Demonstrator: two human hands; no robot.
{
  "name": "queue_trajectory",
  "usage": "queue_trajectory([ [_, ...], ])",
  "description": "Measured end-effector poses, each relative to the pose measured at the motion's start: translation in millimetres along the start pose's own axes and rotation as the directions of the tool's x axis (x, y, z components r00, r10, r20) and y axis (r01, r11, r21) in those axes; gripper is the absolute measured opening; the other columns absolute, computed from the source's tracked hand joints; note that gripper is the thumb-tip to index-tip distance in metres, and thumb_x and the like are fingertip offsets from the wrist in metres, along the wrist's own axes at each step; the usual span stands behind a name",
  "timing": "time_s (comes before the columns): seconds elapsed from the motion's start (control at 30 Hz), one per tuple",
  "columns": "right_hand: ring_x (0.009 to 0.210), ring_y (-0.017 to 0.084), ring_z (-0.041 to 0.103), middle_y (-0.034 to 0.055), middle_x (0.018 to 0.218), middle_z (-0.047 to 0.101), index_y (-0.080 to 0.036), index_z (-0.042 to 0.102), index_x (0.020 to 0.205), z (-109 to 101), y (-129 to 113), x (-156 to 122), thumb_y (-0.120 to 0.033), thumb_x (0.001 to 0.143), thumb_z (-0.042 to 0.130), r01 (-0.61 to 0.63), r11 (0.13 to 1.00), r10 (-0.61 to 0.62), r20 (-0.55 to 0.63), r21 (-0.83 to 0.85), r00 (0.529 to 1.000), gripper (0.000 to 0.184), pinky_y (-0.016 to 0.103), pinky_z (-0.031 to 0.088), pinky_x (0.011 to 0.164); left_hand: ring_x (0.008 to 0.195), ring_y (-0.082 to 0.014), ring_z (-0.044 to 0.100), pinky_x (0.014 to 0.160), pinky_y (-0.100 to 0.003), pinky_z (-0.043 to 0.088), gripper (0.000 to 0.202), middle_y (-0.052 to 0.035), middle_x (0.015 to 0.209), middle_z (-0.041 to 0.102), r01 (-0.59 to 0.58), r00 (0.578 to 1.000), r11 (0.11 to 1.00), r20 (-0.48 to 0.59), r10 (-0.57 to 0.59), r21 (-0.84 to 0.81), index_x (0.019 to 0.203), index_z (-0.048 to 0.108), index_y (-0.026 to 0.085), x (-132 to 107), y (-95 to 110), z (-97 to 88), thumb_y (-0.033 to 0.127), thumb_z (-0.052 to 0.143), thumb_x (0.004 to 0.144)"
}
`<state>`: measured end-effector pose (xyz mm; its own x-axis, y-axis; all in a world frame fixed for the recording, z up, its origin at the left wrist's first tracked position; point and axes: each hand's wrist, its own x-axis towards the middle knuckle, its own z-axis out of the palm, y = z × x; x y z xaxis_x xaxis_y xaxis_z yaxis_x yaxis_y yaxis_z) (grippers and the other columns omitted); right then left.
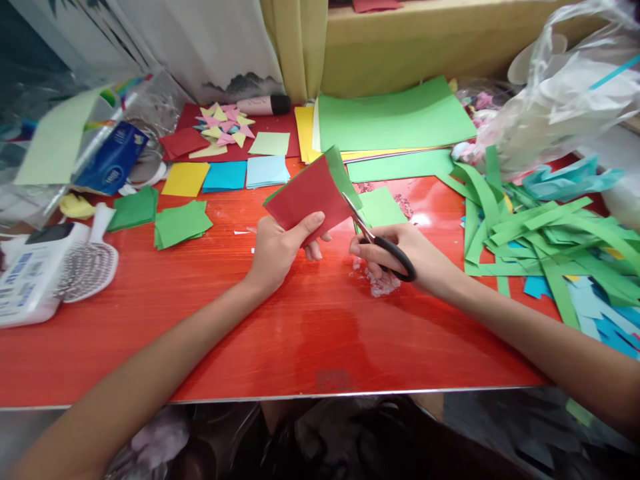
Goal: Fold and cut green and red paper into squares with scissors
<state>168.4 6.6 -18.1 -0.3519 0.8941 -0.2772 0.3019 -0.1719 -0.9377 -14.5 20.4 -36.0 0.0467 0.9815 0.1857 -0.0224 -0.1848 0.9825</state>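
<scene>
My left hand (283,248) pinches the lower edge of a folded red paper sheet (306,195), with a green sheet (340,172) showing behind it, held tilted above the red table (210,320). My right hand (400,257) grips black-handled scissors (380,243), fingers through the loops. The blades point up and left, and their tips meet the red paper's right edge. A square of green paper (381,207) lies on the table just behind the scissors.
Green paper strips (540,233) and blue scraps (600,313) pile at the right under a plastic bag (560,93). Large green sheets (395,120) lie at the back. Coloured squares (225,175), folded paper stars (225,125), green stacks (180,223), a hairbrush (90,267) and a white device (30,280) sit left.
</scene>
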Motion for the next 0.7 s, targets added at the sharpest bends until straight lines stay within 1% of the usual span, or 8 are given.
queue_trajectory([
  [0.17, 0.033, 0.006, 0.041, -0.0023, 0.045, 0.049, -0.017, 0.052, 0.059, 1.4, -2.9, -0.7, -0.049, 0.073, 0.066, -0.038, 0.999, 0.038, 0.013, 0.015, 0.999, 0.038, 0.023, 0.029, 0.032, 0.037, -0.0089, 0.052, 0.039, -0.023, 0.044, 0.024, -0.0005, 0.056, 0.064, 0.017, 1.000, 0.999, 0.016, -0.018, 0.049, 0.064, 0.063, 0.015, -1.0, 1.5, 0.5, 0.035, 0.062, 0.078],
  [0.27, 0.033, 0.006, 0.043, -0.0034, 0.046, 0.048, -0.017, 0.051, 0.060, 1.4, -2.7, -1.1, -0.050, 0.074, 0.065, -0.030, 0.999, 0.030, 0.024, 0.012, 0.999, 0.038, 0.022, 0.030, 0.033, 0.036, -0.0085, 0.051, 0.038, -0.022, 0.044, 0.024, -0.0006, 0.056, 0.064, 0.010, 0.999, 0.999, 0.036, -0.011, 0.044, 0.063, 0.061, 0.014, -1.7, 1.9, 0.9, 0.032, 0.061, 0.079],
  [0.47, 0.037, 0.007, 0.044, -0.0031, 0.047, 0.048, -0.017, 0.052, 0.064, 2.1, -1.7, -1.4, -0.047, 0.077, 0.063, -0.005, 0.999, 0.005, -0.012, -0.046, 1.000, 0.034, 0.021, 0.030, 0.034, 0.036, -0.0085, 0.051, 0.037, -0.021, 0.043, 0.024, 0.0001, 0.052, 0.061, 0.015, 0.999, 1.000, 0.038, -0.016, 0.028, 0.063, 0.060, 0.013, -1.3, 0.4, 0.7, 0.030, 0.061, 0.080],
  [0.6, 0.037, 0.006, 0.043, -0.0038, 0.044, 0.045, -0.017, 0.050, 0.059, 2.9, -2.7, -2.1, -0.044, 0.077, 0.064, 0.014, 0.998, -0.017, -0.047, -0.059, 0.999, 0.035, 0.020, 0.030, 0.035, 0.036, -0.0083, 0.052, 0.036, -0.021, 0.043, 0.025, 0.0005, 0.053, 0.062, 0.011, 0.999, 1.000, 0.048, -0.011, 0.014, 0.062, 0.059, 0.014, -0.8, -0.2, 0.2, 0.031, 0.060, 0.080],
  [0.7, 0.036, 0.006, 0.042, -0.0041, 0.044, 0.045, -0.017, 0.050, 0.060, 3.1, -3.0, -2.3, -0.044, 0.077, 0.064, 0.005, 0.998, -0.007, -0.045, -0.055, 0.999, 0.035, 0.020, 0.030, 0.035, 0.036, -0.0085, 0.052, 0.036, -0.021, 0.043, 0.025, 0.0005, 0.052, 0.061, 0.013, 0.999, 1.000, 0.048, -0.014, 0.012, 0.062, 0.059, 0.014, -0.6, -0.6, -0.1, 0.032, 0.060, 0.080],
])
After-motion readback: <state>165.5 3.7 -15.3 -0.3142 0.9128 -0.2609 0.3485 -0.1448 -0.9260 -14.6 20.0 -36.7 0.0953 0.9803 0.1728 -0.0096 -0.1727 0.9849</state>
